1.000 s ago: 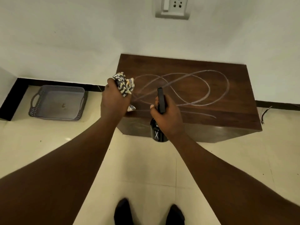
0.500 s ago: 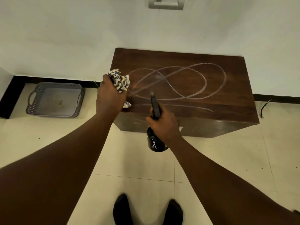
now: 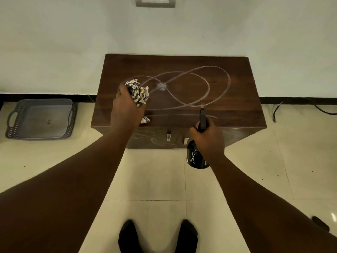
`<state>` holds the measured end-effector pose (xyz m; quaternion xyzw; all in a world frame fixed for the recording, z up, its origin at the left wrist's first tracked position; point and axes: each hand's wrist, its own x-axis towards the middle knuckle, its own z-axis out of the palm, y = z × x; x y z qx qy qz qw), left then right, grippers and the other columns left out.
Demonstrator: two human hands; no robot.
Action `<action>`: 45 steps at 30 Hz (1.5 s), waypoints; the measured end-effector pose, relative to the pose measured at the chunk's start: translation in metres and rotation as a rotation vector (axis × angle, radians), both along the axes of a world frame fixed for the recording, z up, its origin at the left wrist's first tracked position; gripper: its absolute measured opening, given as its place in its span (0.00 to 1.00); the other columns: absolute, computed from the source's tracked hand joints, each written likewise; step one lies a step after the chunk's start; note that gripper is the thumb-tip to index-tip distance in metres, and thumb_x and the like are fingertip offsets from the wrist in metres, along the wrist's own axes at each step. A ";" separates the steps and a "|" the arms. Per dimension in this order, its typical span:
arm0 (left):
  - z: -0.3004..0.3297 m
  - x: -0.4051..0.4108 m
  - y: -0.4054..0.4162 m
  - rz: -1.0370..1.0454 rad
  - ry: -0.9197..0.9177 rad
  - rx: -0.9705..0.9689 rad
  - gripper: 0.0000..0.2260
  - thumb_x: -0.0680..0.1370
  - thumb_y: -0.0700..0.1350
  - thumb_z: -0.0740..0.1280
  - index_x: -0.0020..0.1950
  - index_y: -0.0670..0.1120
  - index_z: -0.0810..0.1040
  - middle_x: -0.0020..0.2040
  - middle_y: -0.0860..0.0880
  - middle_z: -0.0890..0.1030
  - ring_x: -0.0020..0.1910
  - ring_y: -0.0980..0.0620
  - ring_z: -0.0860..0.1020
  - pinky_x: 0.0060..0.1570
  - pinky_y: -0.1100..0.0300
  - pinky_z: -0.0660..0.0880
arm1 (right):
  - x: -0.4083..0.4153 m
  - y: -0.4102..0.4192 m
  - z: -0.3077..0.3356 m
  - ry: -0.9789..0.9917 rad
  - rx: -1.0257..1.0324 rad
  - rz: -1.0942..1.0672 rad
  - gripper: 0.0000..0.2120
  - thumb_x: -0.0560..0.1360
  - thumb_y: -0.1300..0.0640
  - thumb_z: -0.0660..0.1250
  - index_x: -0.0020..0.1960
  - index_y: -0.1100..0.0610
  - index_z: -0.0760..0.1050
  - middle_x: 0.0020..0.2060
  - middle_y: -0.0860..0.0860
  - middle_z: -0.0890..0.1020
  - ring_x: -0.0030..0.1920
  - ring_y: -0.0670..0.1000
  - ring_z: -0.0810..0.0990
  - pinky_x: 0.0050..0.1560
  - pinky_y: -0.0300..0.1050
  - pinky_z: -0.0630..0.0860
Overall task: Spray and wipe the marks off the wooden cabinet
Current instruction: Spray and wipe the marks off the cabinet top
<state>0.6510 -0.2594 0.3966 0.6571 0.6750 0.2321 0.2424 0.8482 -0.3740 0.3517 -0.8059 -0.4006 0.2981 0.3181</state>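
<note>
A low dark wooden cabinet (image 3: pixel 242 114) stands against the white wall, its top covered with looping white chalk marks (image 3: pixel 209 84). A small wet foamy patch (image 3: pixel 161 86) sits where two loops cross. My left hand (image 3: pixel 125 108) is over the cabinet's left front part, shut on a crumpled patterned cloth (image 3: pixel 137 93). My right hand (image 3: pixel 207 139) grips a black spray bottle (image 3: pixel 196 157) at the cabinet's front edge, its nozzle pointing at the top. Fainter scribbles show on the cabinet's front face (image 3: pixel 145 136).
A grey plastic tray (image 3: pixel 41 118) lies on the tiled floor left of the cabinet. A loose cable end (image 3: pixel 277 111) lies on the floor at the right. A wall socket (image 3: pixel 155 1) is above. My two feet (image 3: pixel 156 236) stand in front.
My right hand with the bottle has shifted rightward along the front edge. A wet foamy patch has appeared on the marks. My left hand with the cloth now sits further over the cabinet top.
</note>
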 end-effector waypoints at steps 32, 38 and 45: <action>-0.065 -0.043 -0.006 0.123 0.362 0.084 0.15 0.80 0.48 0.64 0.62 0.40 0.76 0.65 0.36 0.70 0.61 0.35 0.69 0.56 0.43 0.72 | -0.029 0.074 0.018 0.068 0.305 0.104 0.08 0.76 0.58 0.69 0.52 0.61 0.75 0.44 0.62 0.80 0.46 0.60 0.80 0.50 0.55 0.79; -0.074 0.042 -0.025 -0.282 0.300 0.171 0.16 0.76 0.45 0.68 0.62 0.43 0.78 0.65 0.40 0.74 0.61 0.38 0.70 0.57 0.46 0.72 | 0.035 0.074 0.025 0.013 0.324 0.096 0.11 0.76 0.58 0.69 0.55 0.61 0.75 0.45 0.60 0.81 0.46 0.58 0.81 0.52 0.58 0.80; -0.075 0.156 -0.034 -0.786 0.196 0.240 0.17 0.70 0.37 0.72 0.59 0.44 0.81 0.63 0.43 0.77 0.60 0.38 0.72 0.54 0.48 0.76 | 0.148 0.059 0.029 -0.082 0.281 -0.003 0.10 0.75 0.57 0.69 0.55 0.58 0.75 0.47 0.55 0.81 0.47 0.53 0.81 0.53 0.49 0.79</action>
